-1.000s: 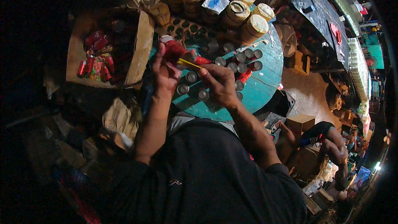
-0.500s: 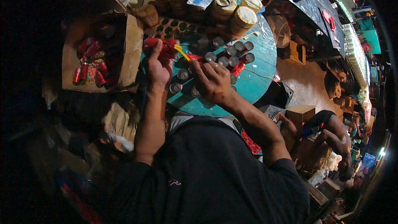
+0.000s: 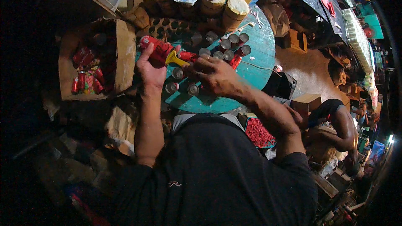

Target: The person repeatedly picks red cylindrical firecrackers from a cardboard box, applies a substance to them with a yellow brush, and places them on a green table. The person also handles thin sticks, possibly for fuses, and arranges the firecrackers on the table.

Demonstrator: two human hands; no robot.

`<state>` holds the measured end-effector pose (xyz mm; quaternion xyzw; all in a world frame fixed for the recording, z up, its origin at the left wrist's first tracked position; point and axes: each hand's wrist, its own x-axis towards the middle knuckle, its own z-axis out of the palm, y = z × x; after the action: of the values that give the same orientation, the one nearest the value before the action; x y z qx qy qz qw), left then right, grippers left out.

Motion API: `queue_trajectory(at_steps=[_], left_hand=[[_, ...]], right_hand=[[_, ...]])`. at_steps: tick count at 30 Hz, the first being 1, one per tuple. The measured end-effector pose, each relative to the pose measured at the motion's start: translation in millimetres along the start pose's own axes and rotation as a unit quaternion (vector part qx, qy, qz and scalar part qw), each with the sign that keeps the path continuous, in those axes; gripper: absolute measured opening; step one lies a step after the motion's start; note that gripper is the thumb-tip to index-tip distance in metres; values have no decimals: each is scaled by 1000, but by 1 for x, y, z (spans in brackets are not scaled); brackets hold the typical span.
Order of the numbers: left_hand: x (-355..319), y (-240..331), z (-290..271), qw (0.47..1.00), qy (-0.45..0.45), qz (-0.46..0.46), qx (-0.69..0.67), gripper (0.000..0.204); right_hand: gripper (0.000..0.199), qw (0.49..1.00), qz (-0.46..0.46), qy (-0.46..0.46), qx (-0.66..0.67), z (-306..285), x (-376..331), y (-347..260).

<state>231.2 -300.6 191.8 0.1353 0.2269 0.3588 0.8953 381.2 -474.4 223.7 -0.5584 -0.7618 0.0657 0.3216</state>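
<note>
Red cylinders (image 3: 157, 50) sit gripped in the left hand (image 3: 151, 72) above the desk's (image 3: 259, 58) left edge; right hand (image 3: 213, 75) fingers pinch a yellow strip (image 3: 176, 60), seemingly binding them; tension needed next.

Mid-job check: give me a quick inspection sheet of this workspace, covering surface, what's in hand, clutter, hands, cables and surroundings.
Surface: round teal table, paint worn, crowded.
Job's things: red tube with a yellow piece at its end; second red tube beside it.
Clutter: small metal cups in rows; tan round containers at the far edge; cardboard box of red items on the left; tray of red bits below the table.
Hands: left hand shut on the red tube; right hand at the second red tube, grip unclear.
Cables: thin cord across the table.
Surroundings: dim; another person seated to the right.
</note>
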Motion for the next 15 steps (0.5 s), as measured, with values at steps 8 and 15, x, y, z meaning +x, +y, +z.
queue_trajectory(at_steps=[8,15], left_hand=[[26,-23,-9,998,36,53,3,24],[21,-22,-5,996,22,77,45,31]], right_hand=[[21,964,198,110,139,19,11,9],[40,982,145,114,-44,24,2,14]])
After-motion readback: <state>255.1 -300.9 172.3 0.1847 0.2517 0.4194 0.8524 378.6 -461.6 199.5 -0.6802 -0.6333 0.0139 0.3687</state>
